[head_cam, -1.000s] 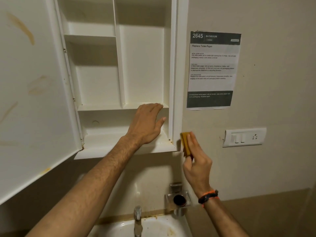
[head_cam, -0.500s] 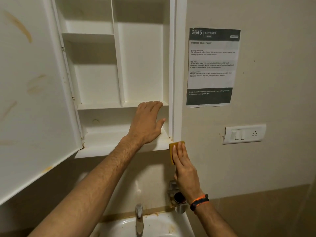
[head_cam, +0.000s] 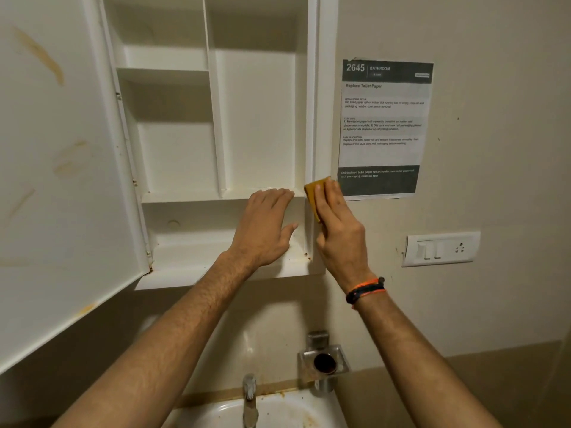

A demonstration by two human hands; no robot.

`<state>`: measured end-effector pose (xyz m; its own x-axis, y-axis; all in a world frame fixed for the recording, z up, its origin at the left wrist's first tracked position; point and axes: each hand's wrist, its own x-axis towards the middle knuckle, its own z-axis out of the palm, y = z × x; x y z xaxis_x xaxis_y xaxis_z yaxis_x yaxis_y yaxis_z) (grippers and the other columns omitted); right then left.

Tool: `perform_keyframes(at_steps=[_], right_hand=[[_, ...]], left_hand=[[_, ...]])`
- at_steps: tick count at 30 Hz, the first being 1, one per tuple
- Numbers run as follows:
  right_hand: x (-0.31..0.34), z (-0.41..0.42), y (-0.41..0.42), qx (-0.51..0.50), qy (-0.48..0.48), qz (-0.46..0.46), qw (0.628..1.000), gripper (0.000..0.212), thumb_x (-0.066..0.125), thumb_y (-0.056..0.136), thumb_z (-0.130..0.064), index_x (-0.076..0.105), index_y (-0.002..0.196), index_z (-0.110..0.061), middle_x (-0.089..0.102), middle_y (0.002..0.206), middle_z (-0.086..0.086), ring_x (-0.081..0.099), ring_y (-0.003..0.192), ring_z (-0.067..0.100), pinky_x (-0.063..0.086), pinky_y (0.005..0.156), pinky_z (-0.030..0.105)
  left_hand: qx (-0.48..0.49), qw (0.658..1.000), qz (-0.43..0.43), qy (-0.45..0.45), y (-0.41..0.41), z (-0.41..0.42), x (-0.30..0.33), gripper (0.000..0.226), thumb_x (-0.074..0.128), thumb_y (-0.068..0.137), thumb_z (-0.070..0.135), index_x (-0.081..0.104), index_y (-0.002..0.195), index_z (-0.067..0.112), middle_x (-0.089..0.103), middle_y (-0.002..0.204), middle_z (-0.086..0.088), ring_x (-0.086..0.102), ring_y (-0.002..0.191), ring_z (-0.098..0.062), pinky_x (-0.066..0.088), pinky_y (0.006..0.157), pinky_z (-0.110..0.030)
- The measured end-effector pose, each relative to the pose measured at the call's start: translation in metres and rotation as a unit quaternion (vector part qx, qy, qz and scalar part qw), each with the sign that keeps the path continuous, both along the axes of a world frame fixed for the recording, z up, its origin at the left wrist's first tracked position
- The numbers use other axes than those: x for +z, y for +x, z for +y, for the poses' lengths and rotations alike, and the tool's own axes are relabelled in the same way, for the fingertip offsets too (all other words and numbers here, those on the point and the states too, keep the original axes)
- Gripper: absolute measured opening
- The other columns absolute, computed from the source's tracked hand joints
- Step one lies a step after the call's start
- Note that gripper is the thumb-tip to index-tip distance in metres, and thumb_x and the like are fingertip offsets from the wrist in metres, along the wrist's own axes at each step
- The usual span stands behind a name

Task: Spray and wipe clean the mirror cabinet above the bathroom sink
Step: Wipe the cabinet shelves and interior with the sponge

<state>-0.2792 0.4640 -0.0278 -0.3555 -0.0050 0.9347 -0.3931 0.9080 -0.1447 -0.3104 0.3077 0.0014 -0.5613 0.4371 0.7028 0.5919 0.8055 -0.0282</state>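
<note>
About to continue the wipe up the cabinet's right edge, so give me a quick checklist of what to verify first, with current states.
1. Sponge gripped in right hand: ok.
2. Sponge pressed against the cabinet's right frame: ok.
3. Left hand flat inside the lower compartment, apart from the sponge: ok.
4. Door swung open, out of the wiping path: ok.
5. Frame above the sponge free of objects: ok; the taped notice sits close beside it.
6. Brown spots at the bottom right corner cleaned: not ok.
</note>
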Motion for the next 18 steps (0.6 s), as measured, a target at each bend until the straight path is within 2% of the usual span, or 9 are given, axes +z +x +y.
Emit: perform_keyframes(at_steps=[4, 7, 10, 14, 16, 18], right_hand=[[-0.029, -0.002, -0.005, -0.037, 0.057, -0.023, 0.997, 0.066, 0.064, 0.077, 0.015, 0.046, 0.140, 0.003, 0.039, 0.149, 0.022, 0.037, 0.138, 0.039, 0.040, 0.100, 0.035], [-0.062, 0.002, 0.003, -0.040, 0.077, -0.046, 0.995, 0.075, 0.076, 0.068, 0.014, 0.050, 0.138, 0.002, 0.041, 0.148, 0.020, 0.042, 0.134, 0.039, 0.046, 0.092, 0.030], [-0.078, 0.007, 0.012, -0.017, 0.073, -0.065, 0.995, 0.085, 0.077, 0.057, 0.018, 0.052, 0.136, 0.000, 0.040, 0.147, 0.015, 0.045, 0.133, 0.035, 0.042, 0.098, 0.033], [-0.032, 0.013, 0.013, 0.027, -0.020, 0.052, 0.998, 0.070, 0.063, 0.068, 0.021, 0.055, 0.134, 0.000, 0.048, 0.144, 0.015, 0.049, 0.132, 0.029, 0.036, 0.111, 0.029], [0.016, 0.012, 0.009, 0.022, -0.025, 0.117, 0.993, 0.064, 0.057, 0.074, 0.020, 0.054, 0.135, 0.001, 0.048, 0.144, 0.017, 0.047, 0.134, 0.030, 0.037, 0.112, 0.031], [0.066, 0.010, 0.005, 0.013, -0.020, 0.144, 0.989, 0.061, 0.055, 0.078, 0.016, 0.051, 0.137, 0.001, 0.047, 0.144, 0.019, 0.045, 0.135, 0.032, 0.037, 0.111, 0.037]], left_hand=[[0.003, 1.000, -0.004, -0.004, 0.001, 0.000, 0.001, 0.061, 0.053, 0.096, 0.036, 0.034, 0.149, 0.013, 0.038, 0.152, -0.004, 0.032, 0.139, -0.022, 0.014, 0.120, -0.037], [0.006, 1.000, -0.014, -0.004, 0.000, -0.001, 0.004, 0.060, 0.052, 0.097, 0.038, 0.035, 0.149, 0.015, 0.039, 0.153, -0.003, 0.032, 0.140, -0.020, 0.016, 0.120, -0.036], [0.002, 0.999, -0.040, 0.013, -0.002, -0.001, 0.013, 0.056, 0.052, 0.097, 0.037, 0.037, 0.148, 0.016, 0.043, 0.150, -0.002, 0.037, 0.137, -0.021, 0.022, 0.117, -0.036], [-0.015, 0.997, -0.050, 0.050, -0.005, 0.003, 0.041, 0.060, 0.052, 0.098, 0.033, 0.030, 0.151, 0.015, 0.036, 0.154, -0.004, 0.034, 0.139, -0.024, 0.025, 0.116, -0.037], [-0.022, 0.997, -0.035, 0.064, -0.008, 0.006, 0.062, 0.064, 0.052, 0.098, 0.031, 0.025, 0.153, 0.015, 0.031, 0.157, -0.004, 0.031, 0.142, -0.024, 0.025, 0.118, -0.038], [-0.034, 0.996, -0.027, 0.077, -0.011, 0.010, 0.082, 0.067, 0.054, 0.097, 0.027, 0.021, 0.154, 0.016, 0.027, 0.159, -0.004, 0.028, 0.144, -0.023, 0.022, 0.120, -0.036]])
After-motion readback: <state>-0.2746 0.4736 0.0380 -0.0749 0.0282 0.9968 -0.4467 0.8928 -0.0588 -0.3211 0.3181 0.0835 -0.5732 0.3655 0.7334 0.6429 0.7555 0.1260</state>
